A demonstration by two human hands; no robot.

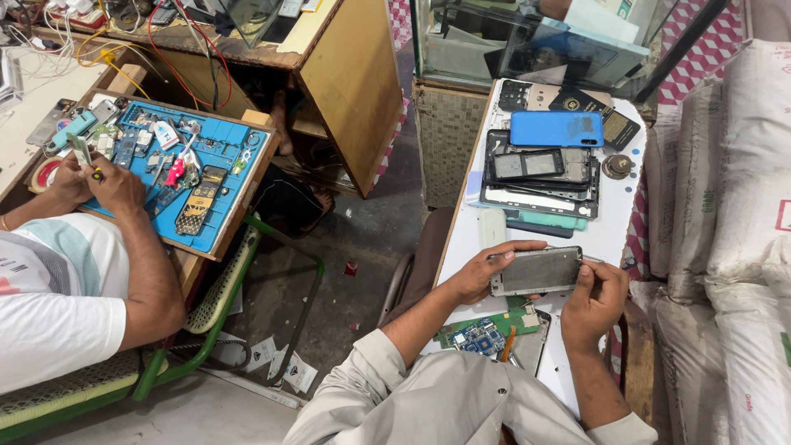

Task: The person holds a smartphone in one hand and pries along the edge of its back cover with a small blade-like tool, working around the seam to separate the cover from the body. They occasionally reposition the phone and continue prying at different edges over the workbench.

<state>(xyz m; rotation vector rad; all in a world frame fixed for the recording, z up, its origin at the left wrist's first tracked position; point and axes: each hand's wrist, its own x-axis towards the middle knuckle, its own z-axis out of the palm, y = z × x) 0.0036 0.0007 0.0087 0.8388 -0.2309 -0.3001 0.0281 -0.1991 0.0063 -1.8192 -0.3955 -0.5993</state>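
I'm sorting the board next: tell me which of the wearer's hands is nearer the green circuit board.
Left. The left hand grips the phone frame up and left of the green circuit board; the right hand sits farther off, beyond the board's right end.

A phone repair shop: opened phones [540,169], circuit boards [482,334] and a blue repair mat [218,144].

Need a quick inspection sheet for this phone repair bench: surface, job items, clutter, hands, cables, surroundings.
Surface: white table, crowded at the far end.
Job's things: silver phone frame, held over the table; green circuit board below it.
Clutter: blue phone back atop stacked phone frames.
Grippers: left hand grips the frame's left end; right hand at its right end.
Cables: red and yellow wires on the neighbouring desk.
Surroundings: co-worker's hands at a blue mat; white sacks on the right.
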